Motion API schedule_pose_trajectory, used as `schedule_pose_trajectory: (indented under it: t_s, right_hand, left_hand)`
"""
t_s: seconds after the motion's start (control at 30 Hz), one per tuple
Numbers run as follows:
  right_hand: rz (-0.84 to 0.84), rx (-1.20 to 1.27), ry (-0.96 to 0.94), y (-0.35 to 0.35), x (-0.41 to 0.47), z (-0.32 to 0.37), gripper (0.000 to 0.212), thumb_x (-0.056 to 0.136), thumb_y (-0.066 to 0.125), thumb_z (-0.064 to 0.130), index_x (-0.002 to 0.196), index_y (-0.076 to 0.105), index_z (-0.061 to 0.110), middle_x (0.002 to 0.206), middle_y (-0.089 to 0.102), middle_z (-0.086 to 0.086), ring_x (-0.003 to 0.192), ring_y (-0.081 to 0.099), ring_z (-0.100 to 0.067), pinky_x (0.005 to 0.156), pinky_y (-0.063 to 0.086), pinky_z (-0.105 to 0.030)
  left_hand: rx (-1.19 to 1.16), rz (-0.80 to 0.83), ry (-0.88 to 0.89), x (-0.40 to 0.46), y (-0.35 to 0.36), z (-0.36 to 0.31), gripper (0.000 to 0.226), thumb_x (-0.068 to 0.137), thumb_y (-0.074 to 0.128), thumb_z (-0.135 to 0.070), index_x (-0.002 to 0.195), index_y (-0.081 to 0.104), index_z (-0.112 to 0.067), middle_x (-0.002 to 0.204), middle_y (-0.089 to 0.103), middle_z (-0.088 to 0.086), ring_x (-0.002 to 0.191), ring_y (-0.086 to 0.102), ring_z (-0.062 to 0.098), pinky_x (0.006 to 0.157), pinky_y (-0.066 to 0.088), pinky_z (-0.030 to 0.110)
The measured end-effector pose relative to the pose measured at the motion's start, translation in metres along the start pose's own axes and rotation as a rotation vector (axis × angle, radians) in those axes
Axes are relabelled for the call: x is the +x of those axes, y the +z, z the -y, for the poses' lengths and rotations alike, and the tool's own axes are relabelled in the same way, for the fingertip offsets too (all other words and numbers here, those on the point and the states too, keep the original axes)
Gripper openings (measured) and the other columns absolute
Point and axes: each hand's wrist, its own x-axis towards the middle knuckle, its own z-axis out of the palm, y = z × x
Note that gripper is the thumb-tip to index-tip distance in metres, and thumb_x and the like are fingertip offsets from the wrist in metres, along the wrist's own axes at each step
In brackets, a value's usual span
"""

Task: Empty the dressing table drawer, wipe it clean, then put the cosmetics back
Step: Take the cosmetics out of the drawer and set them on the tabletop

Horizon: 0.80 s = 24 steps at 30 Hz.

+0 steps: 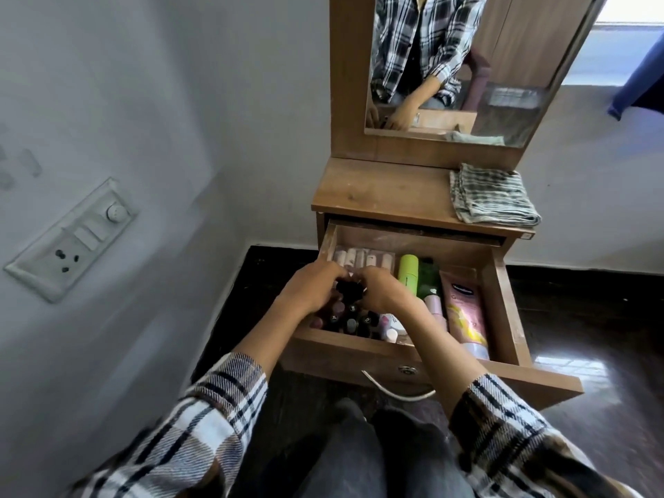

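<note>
Head view — both hands clasped on dark bottles in drawer — labels unreadable

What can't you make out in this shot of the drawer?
Head view:
- Dark item between left hand and right hand: fingers cover it, blurred.
- Small bottles' labels: too small.
- Drawer floor: cosmetics hide it.
- Pink tube text: blurred.
</note>
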Motion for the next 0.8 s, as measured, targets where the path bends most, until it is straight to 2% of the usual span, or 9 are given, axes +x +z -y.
schedule_pose_trajectory:
  t_s: [0.17, 0.27, 0.37, 0.47, 0.53, 0.57, 0.63, 0.73, 0.8]
  right_hand:
    - [-0.036, 0.044, 0.019, 0.003, 0.002, -0.005, 0.033, 0.079, 0.067, 0.006, 0.112, 0.064, 0.006, 0.107, 0.064, -0.013, 0.099, 0.062, -0.027, 0.072, 0.042, -0.024]
    - [-0.059, 0.056, -0.02, -0.01, -0.002, 0.0, 0.03, 0.078, 0.069, 0.007, 0.108, 0.067, 0.005, 0.102, 0.064, -0.013, 0.09, 0.058, -0.023, 0.073, 0.043, -0.026]
    - [-0.136, 0.145, -0.051, -0.033, -0.003, 0.007, 0.036, 0.075, 0.072, 0.005, 0.11, 0.066, 0.01, 0.109, 0.068, -0.012, 0.098, 0.063, -0.024, 0.08, 0.05, -0.031]
    - [-0.247, 0.297, -0.113, -0.063, -0.005, 0.018, 0.05, 0.081, 0.067, 0.001, 0.126, 0.053, 0.012, 0.115, 0.065, -0.01, 0.097, 0.063, -0.021, 0.075, 0.047, -0.021]
    - [-0.332, 0.395, -0.147, -0.082, -0.003, 0.027, 0.049, 0.084, 0.063, 0.0, 0.129, 0.045, 0.009, 0.109, 0.063, -0.01, 0.088, 0.059, -0.017, 0.063, 0.042, -0.01]
    - [-0.371, 0.448, -0.144, -0.091, 0.001, 0.031, 0.046, 0.085, 0.063, 0.001, 0.127, 0.045, 0.009, 0.105, 0.061, -0.007, 0.084, 0.058, -0.013, 0.056, 0.041, -0.008]
    - [-0.436, 0.558, -0.135, -0.105, 0.01, 0.037, 0.043, 0.086, 0.063, 0.005, 0.125, 0.047, 0.012, 0.106, 0.06, -0.002, 0.084, 0.058, -0.01, 0.058, 0.043, -0.008]
    - [-0.541, 0.711, -0.159, -0.117, 0.03, 0.046, 0.035, 0.084, 0.066, 0.001, 0.115, 0.053, 0.011, 0.109, 0.061, -0.004, 0.086, 0.062, -0.012, 0.059, 0.048, -0.011]
    - [-0.626, 0.741, -0.153, -0.119, 0.046, 0.047, 0.031, 0.082, 0.068, 0.001, 0.11, 0.058, 0.007, 0.105, 0.064, -0.007, 0.09, 0.065, -0.016, 0.062, 0.052, -0.014]
  left_hand:
    - [-0.025, -0.033, 0.018, 0.0, 0.002, 0.002, 0.037, 0.087, 0.059, -0.01, 0.12, 0.061, -0.027, 0.117, 0.062, 0.005, 0.098, 0.063, 0.02, 0.08, 0.052, 0.034]
    - [-0.122, -0.029, 0.031, 0.001, -0.005, 0.0, 0.036, 0.088, 0.06, -0.013, 0.122, 0.06, -0.025, 0.111, 0.063, 0.004, 0.097, 0.062, 0.02, 0.077, 0.049, 0.03]
    - [-0.292, -0.104, 0.067, 0.005, -0.024, -0.008, 0.032, 0.089, 0.058, -0.011, 0.121, 0.06, -0.017, 0.113, 0.059, 0.001, 0.1, 0.057, 0.014, 0.084, 0.047, 0.027]
    - [-0.56, -0.254, 0.058, 0.015, -0.046, -0.018, 0.032, 0.089, 0.058, -0.006, 0.121, 0.058, -0.009, 0.11, 0.055, -0.001, 0.091, 0.057, 0.005, 0.074, 0.047, 0.011]
    - [-0.721, -0.376, 0.037, 0.028, -0.06, -0.023, 0.031, 0.088, 0.06, -0.004, 0.118, 0.058, -0.006, 0.106, 0.061, 0.004, 0.091, 0.063, 0.017, 0.074, 0.05, 0.015]
    - [-0.787, -0.429, 0.017, 0.034, -0.066, -0.024, 0.03, 0.087, 0.062, -0.004, 0.116, 0.059, -0.006, 0.105, 0.063, 0.007, 0.094, 0.064, 0.024, 0.077, 0.053, 0.024]
    - [-0.923, -0.513, -0.025, 0.048, -0.077, -0.026, 0.026, 0.086, 0.063, -0.002, 0.111, 0.06, -0.006, 0.1, 0.064, 0.004, 0.089, 0.066, 0.022, 0.075, 0.056, 0.032]
    - [-1.038, -0.604, -0.024, 0.07, -0.091, -0.028, 0.024, 0.085, 0.063, 0.001, 0.108, 0.06, -0.007, 0.098, 0.063, 0.004, 0.072, 0.066, 0.01, 0.065, 0.058, 0.027]
    - [-1.042, -0.666, -0.044, 0.088, -0.093, -0.026, 0.026, 0.086, 0.063, -0.001, 0.111, 0.061, -0.006, 0.104, 0.063, 0.009, 0.08, 0.066, 0.02, 0.07, 0.058, 0.034]
